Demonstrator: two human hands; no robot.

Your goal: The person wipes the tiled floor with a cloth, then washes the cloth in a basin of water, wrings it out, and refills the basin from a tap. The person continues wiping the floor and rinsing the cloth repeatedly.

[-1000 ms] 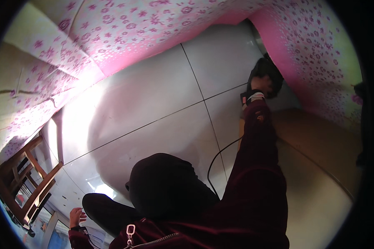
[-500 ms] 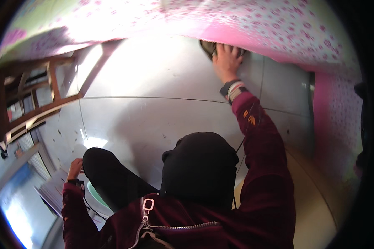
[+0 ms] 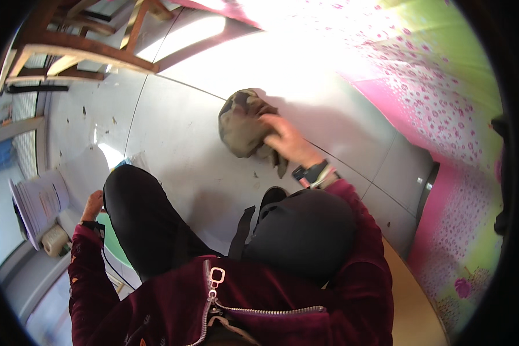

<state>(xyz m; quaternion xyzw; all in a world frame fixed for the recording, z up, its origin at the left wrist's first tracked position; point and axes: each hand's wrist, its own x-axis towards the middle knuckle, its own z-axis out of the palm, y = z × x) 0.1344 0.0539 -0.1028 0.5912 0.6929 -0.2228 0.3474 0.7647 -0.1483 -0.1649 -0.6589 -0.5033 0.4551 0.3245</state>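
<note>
An olive-brown soft bundle (image 3: 239, 130), perhaps cloth, with a dark patch on its upper left side, is over the white tiled floor in front of my knees. My right hand (image 3: 285, 138) is closed on its right edge; motion blurs the fingers slightly. A loose flap hangs from the bundle toward my right foot. I cannot make out its exact kind. My left hand (image 3: 94, 206) is beside my left knee, above a green basin (image 3: 116, 248) partly covered by my leg. The fingers of that hand are mostly hidden behind the knee.
Wooden stool or chair legs (image 3: 86, 55) stand at the upper left. A floral pink cloth (image 3: 421, 109) hangs down along the right. At the left are a stack of papers (image 3: 40, 196) and a beige roll-shaped object (image 3: 55, 241). Small dark specks lie on the tiles.
My right hand has drawn the olive-brown bundle out from under the hanging cloth, toward me and to the left. My view has turned; the left hand stays by the knee.
</note>
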